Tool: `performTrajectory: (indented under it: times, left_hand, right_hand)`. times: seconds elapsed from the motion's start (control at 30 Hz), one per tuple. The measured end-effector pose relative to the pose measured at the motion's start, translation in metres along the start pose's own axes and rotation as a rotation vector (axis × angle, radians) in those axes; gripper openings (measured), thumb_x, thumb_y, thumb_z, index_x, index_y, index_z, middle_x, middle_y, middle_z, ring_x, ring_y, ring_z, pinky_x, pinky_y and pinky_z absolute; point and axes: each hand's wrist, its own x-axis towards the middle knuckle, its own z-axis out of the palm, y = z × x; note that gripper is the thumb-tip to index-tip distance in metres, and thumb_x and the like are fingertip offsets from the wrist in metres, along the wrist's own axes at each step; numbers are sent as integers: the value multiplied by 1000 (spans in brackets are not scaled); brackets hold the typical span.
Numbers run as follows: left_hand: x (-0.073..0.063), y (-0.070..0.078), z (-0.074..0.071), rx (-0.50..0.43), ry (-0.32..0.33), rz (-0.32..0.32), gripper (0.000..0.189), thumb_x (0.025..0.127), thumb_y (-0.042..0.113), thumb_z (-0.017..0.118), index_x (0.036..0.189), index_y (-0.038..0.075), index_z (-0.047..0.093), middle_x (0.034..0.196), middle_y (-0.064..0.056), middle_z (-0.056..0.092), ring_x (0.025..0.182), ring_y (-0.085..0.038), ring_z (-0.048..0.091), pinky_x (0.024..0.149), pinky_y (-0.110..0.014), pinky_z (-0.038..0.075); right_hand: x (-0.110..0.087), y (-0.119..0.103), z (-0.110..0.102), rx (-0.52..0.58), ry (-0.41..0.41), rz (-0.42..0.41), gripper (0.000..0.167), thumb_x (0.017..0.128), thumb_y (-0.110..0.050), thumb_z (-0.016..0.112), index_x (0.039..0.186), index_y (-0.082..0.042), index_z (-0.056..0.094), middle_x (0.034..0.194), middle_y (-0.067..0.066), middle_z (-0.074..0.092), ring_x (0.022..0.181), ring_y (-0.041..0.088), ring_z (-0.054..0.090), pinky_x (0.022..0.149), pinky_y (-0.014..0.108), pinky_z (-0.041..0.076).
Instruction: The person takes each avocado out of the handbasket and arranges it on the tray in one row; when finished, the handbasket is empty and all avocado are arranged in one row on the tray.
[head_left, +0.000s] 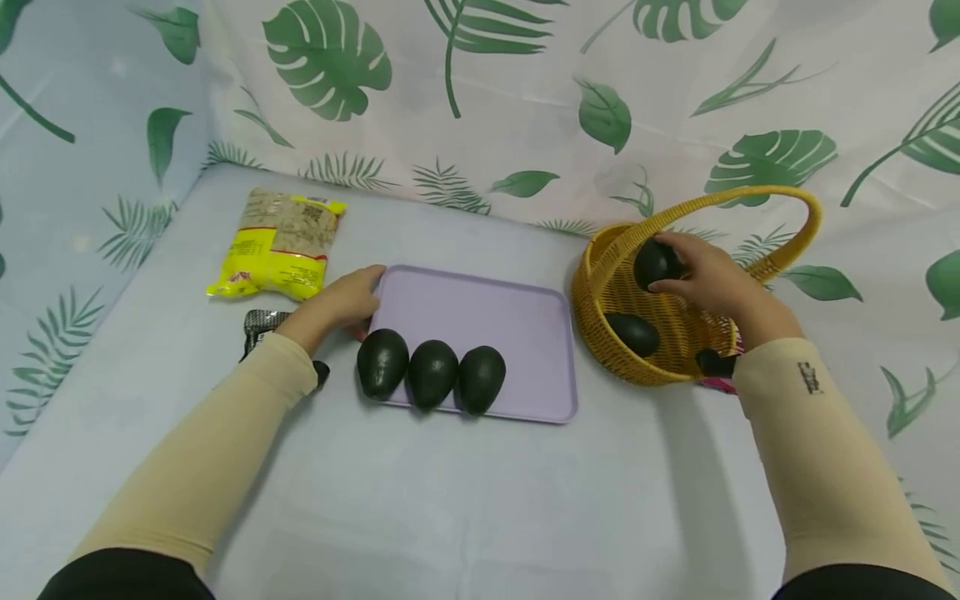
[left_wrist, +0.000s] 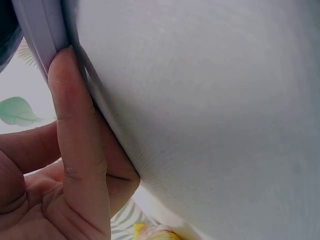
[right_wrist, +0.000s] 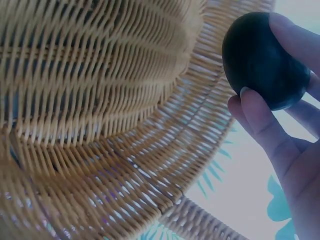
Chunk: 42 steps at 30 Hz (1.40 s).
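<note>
My right hand (head_left: 705, 271) grips a dark green avocado (head_left: 657, 265) between thumb and fingers, up inside the wicker basket (head_left: 607, 354). A second avocado (head_left: 633, 333) lies in that basket. In the right wrist view, the gripped avocado (right_wrist: 265, 60) shows beside the woven rim. My left hand (head_left: 345, 300) touches the left side of a lilac tray (head_left: 517, 333) near its far corner. One straight finger (left_wrist: 72, 100) presses against the tray's outer wall in the left wrist view. Along the tray's near edge three avocados (head_left: 432, 375) stand in a row, starting at the left.
A yellow printed bag (head_left: 277, 246) lies behind the left hand, and a small black packet (head_left: 262, 325) is partly hidden by that arm. The basket's tall handle (head_left: 806, 212) arches over the right hand. Something pink (head_left: 718, 384) peeks out beside the basket. Leaf-print cloth (head_left: 517, 108) hangs behind.
</note>
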Motion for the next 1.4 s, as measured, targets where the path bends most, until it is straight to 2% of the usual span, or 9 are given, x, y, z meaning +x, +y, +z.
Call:
performTrajectory:
  times: [0.17,0.37,0.63,0.7,0.8,0.87,0.93,1.17,1.4]
  left_hand:
    - [-2,0,0,8,3,-1,69,96,-1,37,159,5,11,161,-24,18,61,-23,60,57,-33,60]
    - [-2,1,-1,17,1,13,69,95,-2,37,159,3,10,161,-25,17,63,-23,61,57,-34,60]
    - [0,1,-1,19,2,19,70,94,-2,37,158,3,10,161,-26,16,64,-25,61,57,-34,60]
    - [0,1,-2,16,3,11,70,95,-2,37,159,3,10,161,-25,17,63,-24,61,57,-34,60]
    - [1,1,-2,14,6,4,70,95,-2,38,159,4,11,161,-25,17,62,-24,61,57,-33,60]
    - [1,0,-2,14,6,3,69,95,-1,38,159,4,11,161,-25,17,62,-23,61,57,-33,60]
    - [1,0,-1,16,4,5,69,95,-1,38,159,4,10,161,-25,17,61,-23,61,57,-33,60]
    - [1,-2,-1,32,3,17,69,95,-1,37,158,3,11,161,-26,17,61,-23,61,57,-33,60]
    - [1,-1,-2,25,7,13,69,95,-1,37,159,3,10,162,-25,14,63,-24,61,58,-33,60]
  right_hand:
    - [-15,-9,1,14,16,5,86,91,-40,70,159,-15,22,160,22,23,128,51,42,103,70,36]
    - [-40,-21,4,46,76,-33,83,91,-34,72,157,-13,27,158,21,26,120,48,50,96,65,46]
    - [-69,-40,13,77,128,-58,84,89,-38,73,157,-15,29,160,18,22,115,46,54,94,63,48]
    - [-75,-46,16,88,157,-96,82,88,-31,75,155,-15,32,158,16,26,116,45,54,95,55,50]
    - [-83,-56,21,88,226,-191,82,83,-19,81,152,-12,38,154,13,34,115,40,57,93,29,54]
    - [-87,-63,26,77,274,-252,83,79,-12,83,150,-11,41,152,11,38,113,35,58,92,11,49]
    - [-90,-70,33,71,311,-310,84,76,-6,85,149,-9,43,151,11,40,114,32,57,90,1,41]
    - [-95,-98,60,135,322,-451,85,71,-1,86,146,-6,46,149,12,42,123,32,51,89,3,43]
    - [-94,-114,99,155,250,-432,80,77,-11,85,147,-11,46,152,7,40,126,28,52,88,19,54]
